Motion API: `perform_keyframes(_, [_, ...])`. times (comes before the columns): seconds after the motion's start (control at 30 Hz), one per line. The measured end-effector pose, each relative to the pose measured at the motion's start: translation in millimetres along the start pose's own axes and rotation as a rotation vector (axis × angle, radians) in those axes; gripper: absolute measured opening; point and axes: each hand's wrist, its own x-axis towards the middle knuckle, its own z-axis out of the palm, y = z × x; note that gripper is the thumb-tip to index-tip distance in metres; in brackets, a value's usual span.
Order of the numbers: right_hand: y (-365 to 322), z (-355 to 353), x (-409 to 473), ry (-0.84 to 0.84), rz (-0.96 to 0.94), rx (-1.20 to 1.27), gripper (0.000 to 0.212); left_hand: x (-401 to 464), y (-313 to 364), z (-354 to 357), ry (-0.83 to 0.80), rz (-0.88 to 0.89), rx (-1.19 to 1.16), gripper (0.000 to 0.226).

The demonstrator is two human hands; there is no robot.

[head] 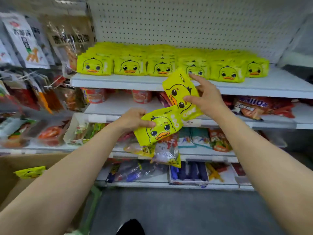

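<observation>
- The top shelf (118, 82) runs left to right on the far side. Its front edge lies just beyond the hands, with a strip of bare board in front of the stacked duck packets (130, 67).
- A cardboard box (10, 167) sits near left, with a yellow packet (30, 172) inside.
- Both forearms reach forward. The right hand (208, 97) is raised, its thumb and curled fingers pinching the upper packet (179, 92) along its right edge. The index finger points straight at the shelf.
- The left hand (133, 120), lower, grips the lower packet (159, 128) at its left end, thumb on top. The two held packets meet at a corner.
</observation>
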Motion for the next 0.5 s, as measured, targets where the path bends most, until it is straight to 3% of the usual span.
perform_keyframes(0.1, [9.7,-52.3,-3.7,0.089,0.011,0.032,0.077,26.1,45.8,24.7,-0.047,0.081,0.067,0.044])
perform_keyframes(0.27, [48.7,-124.3,-2.6,0.237,0.046,0.046,0.080,75.6,110.4,65.3,-0.126,0.180,0.115,0.028])
perform_keyframes(0.43, [97.6,-195.3,10.6,0.340,0.098,-0.010,0.079,142.6,165.3,108.7,-0.215,0.224,0.216,0.033])
perform_keyframes(0.5, [116.8,-227.2,19.8,0.364,0.109,-0.042,0.078,177.1,185.0,125.6,-0.249,0.282,0.264,0.045])
